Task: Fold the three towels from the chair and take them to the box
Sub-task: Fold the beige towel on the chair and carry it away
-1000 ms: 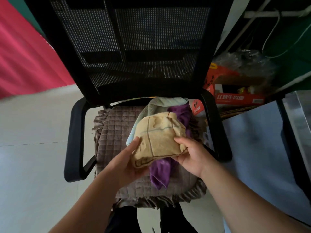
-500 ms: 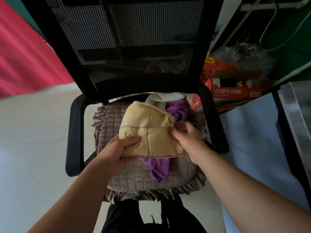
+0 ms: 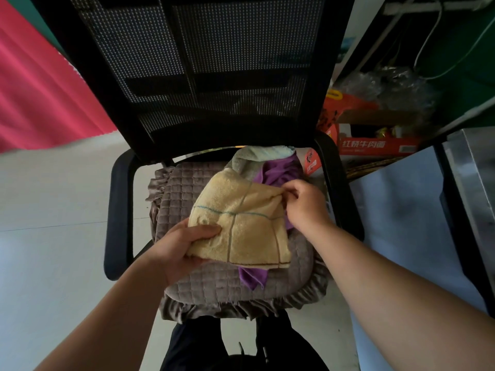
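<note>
A yellow towel [image 3: 241, 226] with thin crossing lines hangs just above the quilted grey seat cushion [image 3: 214, 282] of a black mesh chair [image 3: 209, 62]. My left hand [image 3: 179, 245] grips its lower left corner, thumb on top. My right hand [image 3: 305, 204] pinches its upper right corner. Under it lies a crumpled purple towel [image 3: 276, 170], one end sticking out below the yellow one. A pale grey-green towel [image 3: 251, 158] is bunched at the back of the seat.
Black armrests [image 3: 117, 215] flank the seat. Red printed cartons [image 3: 375, 145] and clear plastic bags sit on the floor behind at the right. A pale blue board [image 3: 407, 223] and a metal edge stand at the right. A pink curtain [image 3: 40, 97] hangs at the left.
The yellow towel has been lifted and spread wider. My right hand has gone from its lower right edge up to the upper right corner; my left hand keeps the lower left corner.
</note>
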